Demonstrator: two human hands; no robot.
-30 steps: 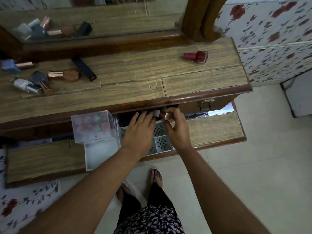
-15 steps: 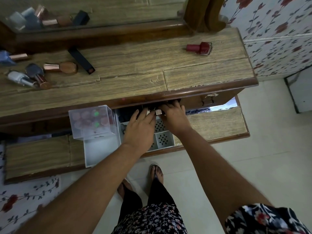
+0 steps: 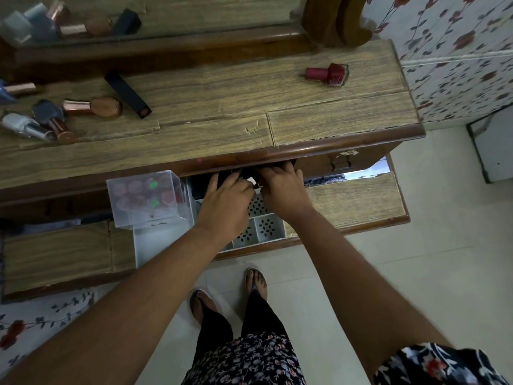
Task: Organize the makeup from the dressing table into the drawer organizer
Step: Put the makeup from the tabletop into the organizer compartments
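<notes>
Both hands, left hand [image 3: 226,201] and right hand [image 3: 283,190], reach into the drawer organizer [image 3: 261,229]. Fingertips vanish under the worktop [image 3: 249,118] edge. Can't tell what the fingers hold, if anything.

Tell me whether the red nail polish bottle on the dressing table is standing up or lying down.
Lying down: the red nail polish bottle rests on its side, cap pointing left.

A home bedroom or dressing area is being shown. It is being indicated by a wooden dressing table [image 3: 333,118] with mirror [image 3: 166,12], floral wall covering [image 3: 458,65], and tiled floor [image 3: 416,273].
</notes>
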